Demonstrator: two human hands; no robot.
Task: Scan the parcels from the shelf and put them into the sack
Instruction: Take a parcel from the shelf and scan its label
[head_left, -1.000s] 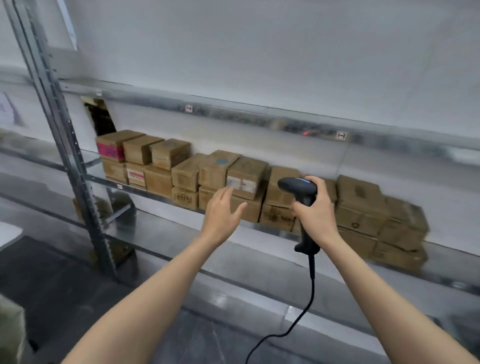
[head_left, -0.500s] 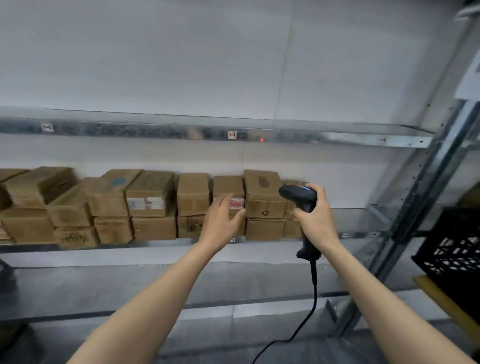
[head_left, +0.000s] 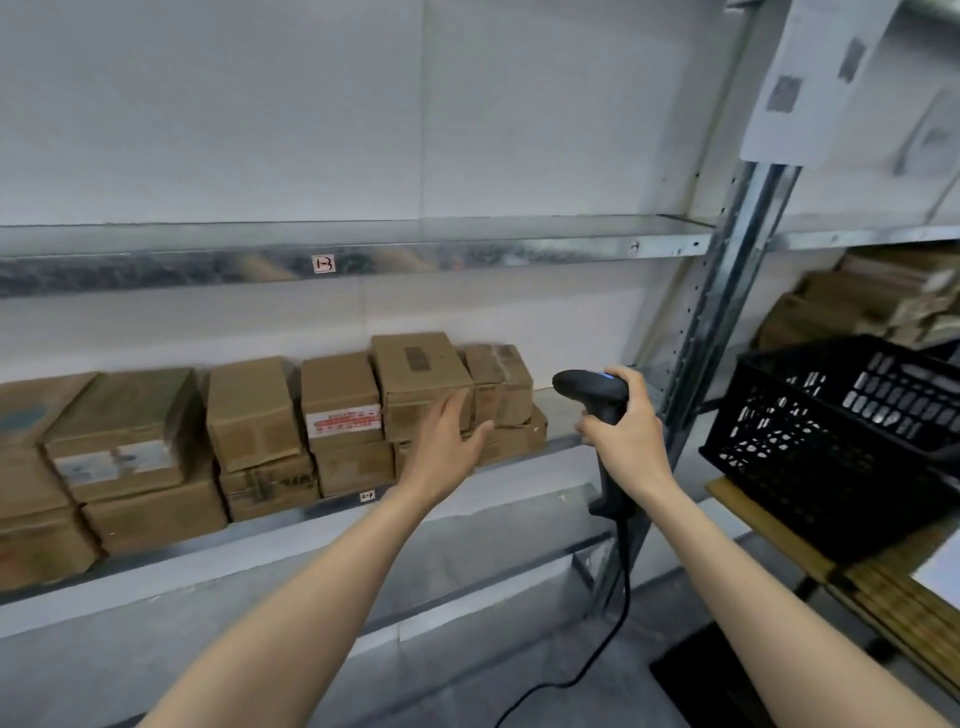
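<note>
Several brown cardboard parcels stand stacked in two layers along the metal shelf (head_left: 561, 439). The tallest upper parcel (head_left: 418, 371) is near the row's right end, with a smaller taped parcel (head_left: 500, 382) to its right. My left hand (head_left: 449, 441) is open, fingers spread, just in front of these right-end parcels and holding nothing. My right hand (head_left: 626, 439) grips the handle of a black corded barcode scanner (head_left: 589, 389), its head pointing left toward the parcels. No sack is in view.
A shelf upright (head_left: 727, 312) rises right of the scanner. Beyond it a black plastic crate (head_left: 831, 441) sits on a wooden surface (head_left: 883, 587). More cardboard (head_left: 872, 296) lies on the shelf bay behind. The scanner cable (head_left: 618, 613) hangs down toward the floor.
The view has swung right along the shelf, bringing the row's right end, the upright and the crate into sight. My left hand stays open near the parcels; the right still holds the scanner.
</note>
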